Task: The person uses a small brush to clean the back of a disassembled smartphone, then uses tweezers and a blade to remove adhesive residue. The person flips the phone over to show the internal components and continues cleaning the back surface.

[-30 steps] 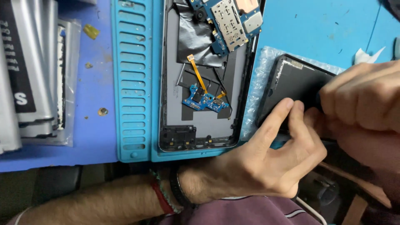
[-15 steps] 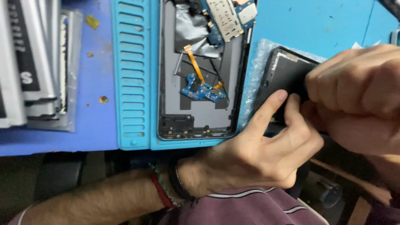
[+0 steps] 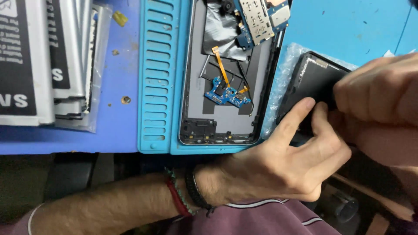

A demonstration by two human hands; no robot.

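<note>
- While the left hand reaches in from below, its thumb and forefinger pinch the near edge of the black panel, so that hand is grasping it.
- The right hand is curled over the panel's right side, fingers closed on it; how far they wrap beneath is hidden.
- The panel lies tilted at the right of the desk, on a scrap of bubble wrap, just beside the open phone shell.
- It looks thin, flat and light, and likely stiff but brittle, so it would crack if bent. Its smooth face looks slippery, so the edges and corners seem the safest places to grip, not the middle.
- The shell rests in a teal ribbed tray; inside it are a small blue board with an orange ribbon, and a larger board at the top.
- A stack of grey-and-black flat packs sits well apart at the left, partly in a clear bag.
- A small brass-coloured bit lies on the desk between the stack and the tray.
</note>
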